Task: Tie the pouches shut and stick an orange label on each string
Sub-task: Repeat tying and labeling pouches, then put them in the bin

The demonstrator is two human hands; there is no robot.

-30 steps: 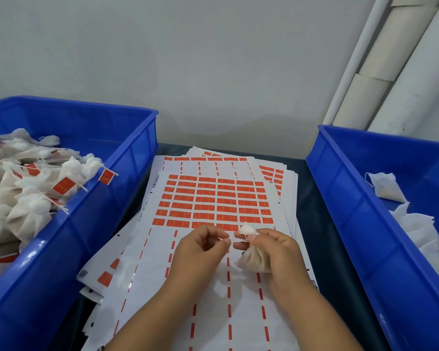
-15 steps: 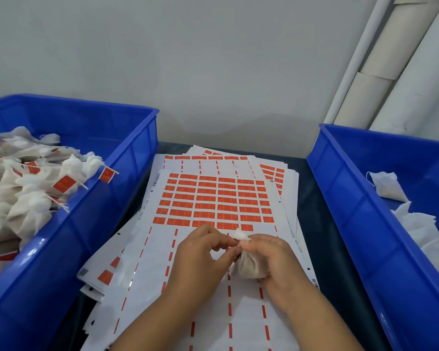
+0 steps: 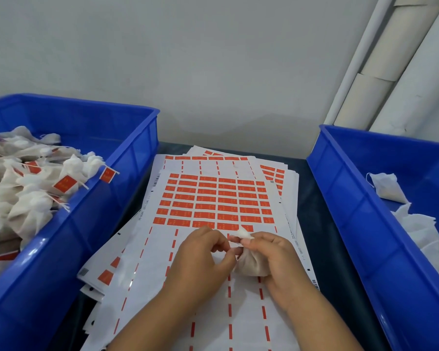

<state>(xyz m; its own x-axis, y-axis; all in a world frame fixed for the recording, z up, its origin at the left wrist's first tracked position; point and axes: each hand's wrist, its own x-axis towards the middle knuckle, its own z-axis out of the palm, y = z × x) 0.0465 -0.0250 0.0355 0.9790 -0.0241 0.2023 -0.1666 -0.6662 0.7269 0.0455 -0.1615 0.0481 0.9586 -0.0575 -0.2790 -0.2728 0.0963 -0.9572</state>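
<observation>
My right hand (image 3: 276, 259) grips a small beige pouch (image 3: 251, 264) at its gathered neck, and the white ruffled top (image 3: 242, 233) sticks out above my fingers. My left hand (image 3: 203, 254) pinches the pouch's thin white string (image 3: 235, 247) just left of the neck. Both hands hover over a stack of label sheets (image 3: 213, 300), whose top sheet carries rows of orange labels (image 3: 213, 201).
A blue bin (image 3: 91, 224) on the left holds several tied pouches with orange labels. Another blue bin (image 3: 352, 224) on the right holds a few white untied pouches (image 3: 388, 186). White pipes (image 3: 390, 59) run up the wall at the back right.
My hands have stayed over the sheets and worked the string at the pouch's neck; the left hand came up against the right, then eased slightly apart, pulling the string.
</observation>
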